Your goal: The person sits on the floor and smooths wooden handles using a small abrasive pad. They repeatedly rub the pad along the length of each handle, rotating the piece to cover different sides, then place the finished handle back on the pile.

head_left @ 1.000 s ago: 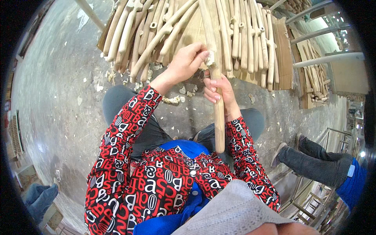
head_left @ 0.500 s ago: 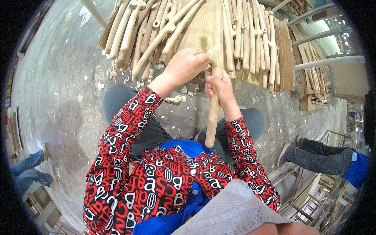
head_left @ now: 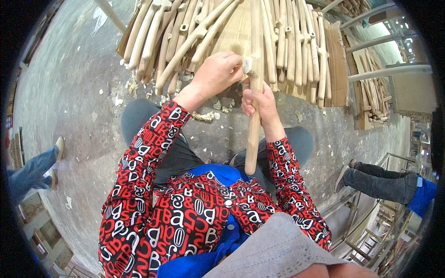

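- Where the right hand [head_left: 260, 103] closes around it, the wooden rod [head_left: 253, 111] stands nearly upright between the person's knees, its lower end near the lap and its upper end running up in front of the stack of carved wooden pieces [head_left: 222, 32].
- Handling, as judged: a stiff, solid turned length that will not flex; light enough for one hand to steady; the smooth bare wood may slip through a loose grip, so a full wrap at mid-length, as shown, is the sound place to hold it.
- Left hand [head_left: 218, 74]: curled shut over a small pale wad [head_left: 247, 65], perhaps abrasive or cloth, pressed against the rod just above the right hand.
- Appearance: pale, unfinished timber, round in section, even in colour, straight along the visible length; whether the upper part is shaped cannot be told.
- Surroundings: pale wood scraps [head_left: 204, 116] lie scattered on the grey concrete floor [head_left: 79, 92] near the knees; other people's legs [head_left: 378, 183] stand well apart at both sides.
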`<state>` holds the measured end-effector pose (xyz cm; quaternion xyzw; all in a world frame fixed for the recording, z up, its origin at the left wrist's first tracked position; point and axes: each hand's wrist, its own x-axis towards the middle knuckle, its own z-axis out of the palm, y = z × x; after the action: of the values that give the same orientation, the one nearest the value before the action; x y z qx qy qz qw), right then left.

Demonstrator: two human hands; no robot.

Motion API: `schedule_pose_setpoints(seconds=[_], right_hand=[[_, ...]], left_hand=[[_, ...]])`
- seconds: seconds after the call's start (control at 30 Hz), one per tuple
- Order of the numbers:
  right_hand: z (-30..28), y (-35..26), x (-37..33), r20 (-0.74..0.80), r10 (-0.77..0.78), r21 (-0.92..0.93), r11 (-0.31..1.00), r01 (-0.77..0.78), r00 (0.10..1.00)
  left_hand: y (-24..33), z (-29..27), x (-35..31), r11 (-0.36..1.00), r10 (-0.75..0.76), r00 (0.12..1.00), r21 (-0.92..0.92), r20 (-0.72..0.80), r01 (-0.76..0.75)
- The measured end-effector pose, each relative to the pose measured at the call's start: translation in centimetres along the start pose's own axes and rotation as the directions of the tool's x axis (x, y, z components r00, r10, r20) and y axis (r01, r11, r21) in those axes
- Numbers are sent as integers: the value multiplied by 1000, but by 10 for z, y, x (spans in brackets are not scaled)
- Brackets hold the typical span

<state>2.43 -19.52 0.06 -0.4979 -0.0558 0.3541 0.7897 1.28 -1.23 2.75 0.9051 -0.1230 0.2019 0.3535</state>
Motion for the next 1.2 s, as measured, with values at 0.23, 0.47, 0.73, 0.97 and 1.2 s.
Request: schedule_pose_setpoints(seconds=[0.23,0.47,0.73,0.97,1.2], right_hand=[[3,2,-1,-70,-54,-129,991,44,996],[4,0,-1,-76,-38,-89,996,32,996],[3,1,1,117,95,476,868,-140,989],[-5,11,3,218,88,613,762,-207,972],[-7,8,1,314,83,689,666,-286,946]], left_hand=[[-1,-5,-4,995,99,995,-23,2,-98],[2,-2,-4,997,77,997,7,-7,-77],[7,8,-3,997,-19,993,-83,-116,9],[3,17,-6,991,43,999,129,-22,-40],[-3,16,-3,984,149,984,111,-98,-138]])
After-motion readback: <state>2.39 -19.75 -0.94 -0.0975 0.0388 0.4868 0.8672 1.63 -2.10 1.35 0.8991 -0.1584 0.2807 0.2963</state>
